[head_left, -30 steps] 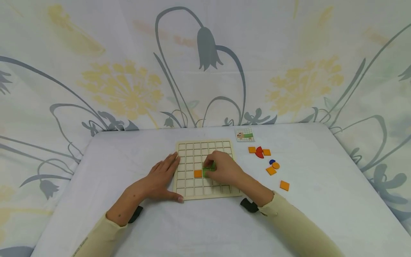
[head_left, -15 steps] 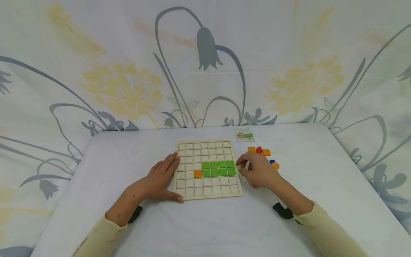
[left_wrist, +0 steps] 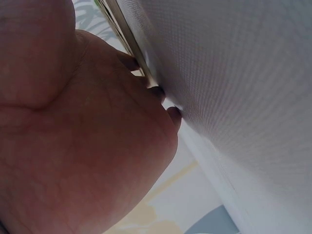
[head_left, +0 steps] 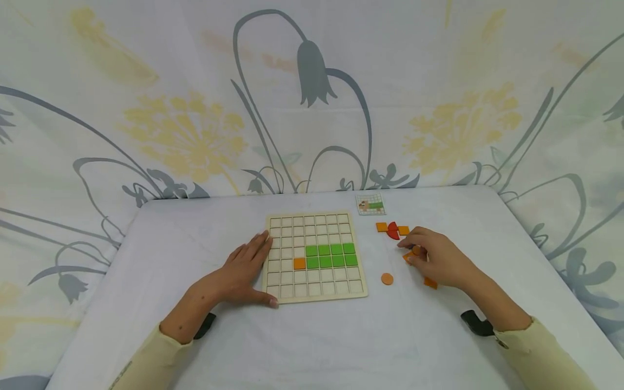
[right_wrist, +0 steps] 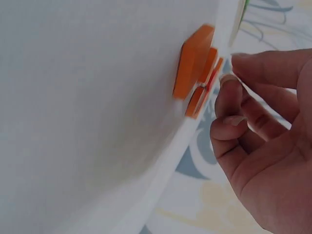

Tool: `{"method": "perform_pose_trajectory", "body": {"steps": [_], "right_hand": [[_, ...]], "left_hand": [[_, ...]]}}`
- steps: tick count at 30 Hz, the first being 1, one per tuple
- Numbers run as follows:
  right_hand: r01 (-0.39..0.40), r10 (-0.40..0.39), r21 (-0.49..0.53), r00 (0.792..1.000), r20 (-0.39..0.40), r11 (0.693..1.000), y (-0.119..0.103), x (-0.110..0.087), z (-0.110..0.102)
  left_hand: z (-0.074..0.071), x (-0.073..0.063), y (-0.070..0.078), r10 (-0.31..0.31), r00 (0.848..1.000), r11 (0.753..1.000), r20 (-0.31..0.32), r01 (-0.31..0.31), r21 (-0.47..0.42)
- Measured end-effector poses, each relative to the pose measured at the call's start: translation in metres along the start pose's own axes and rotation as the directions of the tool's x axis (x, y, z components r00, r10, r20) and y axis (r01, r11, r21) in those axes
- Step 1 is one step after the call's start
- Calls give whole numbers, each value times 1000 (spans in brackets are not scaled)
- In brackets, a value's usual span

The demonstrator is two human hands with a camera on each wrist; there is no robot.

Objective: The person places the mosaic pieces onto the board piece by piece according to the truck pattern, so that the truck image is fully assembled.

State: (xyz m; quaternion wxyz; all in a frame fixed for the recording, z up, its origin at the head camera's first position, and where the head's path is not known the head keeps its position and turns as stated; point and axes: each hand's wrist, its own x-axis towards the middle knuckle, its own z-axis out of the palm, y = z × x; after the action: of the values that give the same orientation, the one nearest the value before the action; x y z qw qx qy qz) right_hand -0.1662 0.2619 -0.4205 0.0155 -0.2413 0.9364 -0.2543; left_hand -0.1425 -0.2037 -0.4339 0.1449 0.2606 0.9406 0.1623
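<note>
1. L hand (head_left: 246,271): laid flat, fingers extended, nothing grasped; fingertips at L edge of board (head_left: 328,275), thumb at its near L corner.
2. R hand (head_left: 437,260): out to R of board, fingers loosely bent, thumb apart from fingertips, grasping nothing; over loose pcs. Can't tell if tips touch any.
3. Board flat on white cloth (head_left: 312,344), grid of squares. Green tiles (head_left: 338,261) in 2 rows of 4, toward R side; orange tile (head_left: 299,264) directly L of the lower green row.
4. Under/by R fingers: small disc (head_left: 416,249) and sq. pc (head_left: 407,258), both orange, partly hidden. Another orange square (head_left: 430,283) pokes out below the hand.
5. Orange counter (head_left: 387,279) alone btwn board & R hand.
6. Farther back: red pcs (head_left: 392,231) w/ an orange sq. either side.
7. Picture card (head_left: 370,205) nr board's far R corner.
</note>
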Motion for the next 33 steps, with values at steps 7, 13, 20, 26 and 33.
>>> {"method": "perform_pose_trajectory", "body": {"steps": [7,13,20,26,33], "right_hand": [[-17,17,-2,997,79,1000,8,-2,-2],[7,-8,16,995,96,1000,9,0,0],[-33,26,53,990,139,998,5,3,3],[-40,31,55,985,170,998,1,4,5],[-29,21,47,984,175,998,-2,5,10]], "left_hand": [[1,1,-1,3,1000,1000,4,-3,-2],[1,0,-1,3,1000,1000,4,-3,1],[0,1,-3,-2,1000,1000,5,2,-2],[1,1,-3,-3,1000,1000,3,3,-3],[1,2,-2,3,1000,1000,6,-3,-1]]}}
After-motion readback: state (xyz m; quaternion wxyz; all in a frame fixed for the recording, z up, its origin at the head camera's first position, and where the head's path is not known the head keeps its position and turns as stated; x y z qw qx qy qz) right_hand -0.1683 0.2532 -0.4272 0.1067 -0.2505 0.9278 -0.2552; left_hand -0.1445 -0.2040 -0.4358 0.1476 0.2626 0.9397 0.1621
